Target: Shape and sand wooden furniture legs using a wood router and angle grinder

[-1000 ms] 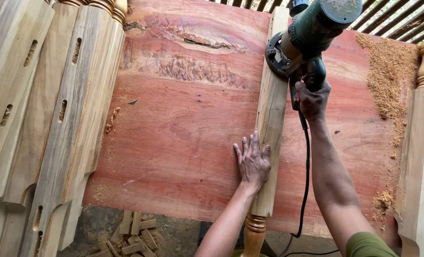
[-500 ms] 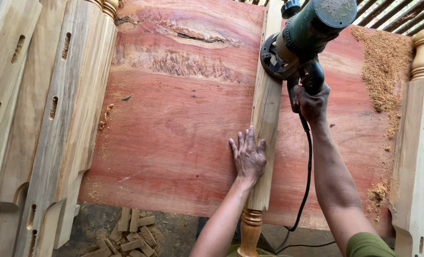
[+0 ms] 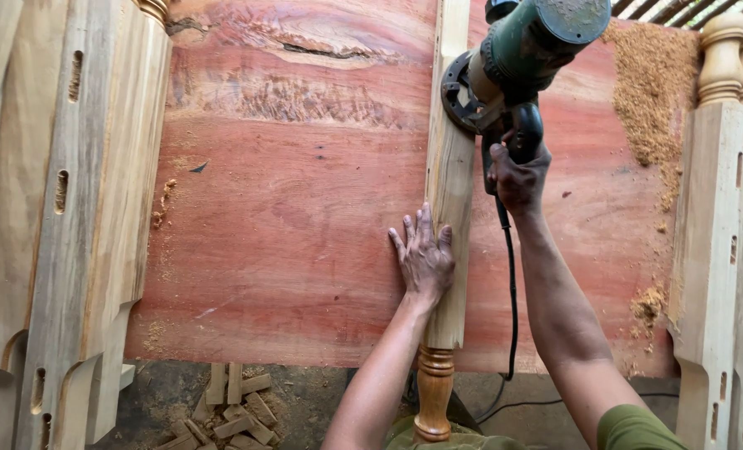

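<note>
From over the person's shoulder, looking down: a long pale wooden post (image 3: 448, 192) lies lengthwise on a broad reddish slab that serves as the worktop (image 3: 288, 225). The post's turned, orange-brown end (image 3: 434, 392) sticks out past the near edge of the slab. The left hand (image 3: 424, 258) lies flat and open on the post's lower part, fingers spread, pressing it down rather than closing round it. The right hand (image 3: 517, 175) has its grip closed around the dark handle of a green power tool (image 3: 522, 58), whose round base sits against the post's right edge further up. A black cord (image 3: 512, 292) hangs from the tool down past the right forearm. Sawdust (image 3: 651, 100) is heaped on the slab to the right. More pale posts with slots (image 3: 63, 208) are stacked at the left, and others with turned tops (image 3: 722, 208) stand at the right. Small wood offcuts (image 3: 238, 408) lie on the ground below the slab.
</note>
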